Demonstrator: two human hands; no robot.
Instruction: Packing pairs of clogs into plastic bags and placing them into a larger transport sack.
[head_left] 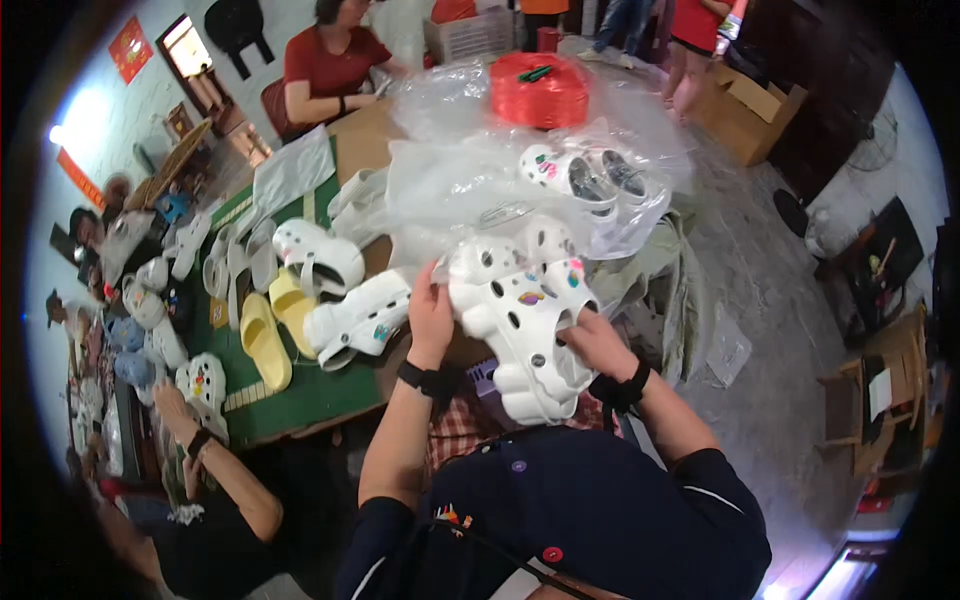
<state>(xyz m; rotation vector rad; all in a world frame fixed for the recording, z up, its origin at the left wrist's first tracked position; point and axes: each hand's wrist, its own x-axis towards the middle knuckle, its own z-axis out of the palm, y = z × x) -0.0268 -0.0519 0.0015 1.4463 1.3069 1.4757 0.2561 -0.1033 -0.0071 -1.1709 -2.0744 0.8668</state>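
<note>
Head view: green surface (330, 385) runs up-left from the person, partly covered by clear plastic bags (470, 180), with a red spool (540, 92) at the far end. On it, left of the hands: yellow clogs (268, 335), loose white clogs (335, 255), another white clog (362, 322) just beside the left hand. A bagged pair (585, 178) lies further out, up-right.

White clog pair (525, 325) is held in the air over the near edge of the surface, in front of the chest. Long axis runs near-to-far, tilted slightly left at the top; toes point away, heels toward the body. Small coloured charms sit on the uppers.

Left hand (430, 310) is on the pair's left side near the toe end, grip pinching the upper edge of the left clog. Right hand (595, 345) is on the right side, lower down near mid-length, fingers closed round the right clog's rim. So both hands bracket the pair; left is further out along the axis, right is nearer the heels.

A co-worker's hand (175, 410) rests at the lower-left on another clog (205, 385), well apart.
</note>
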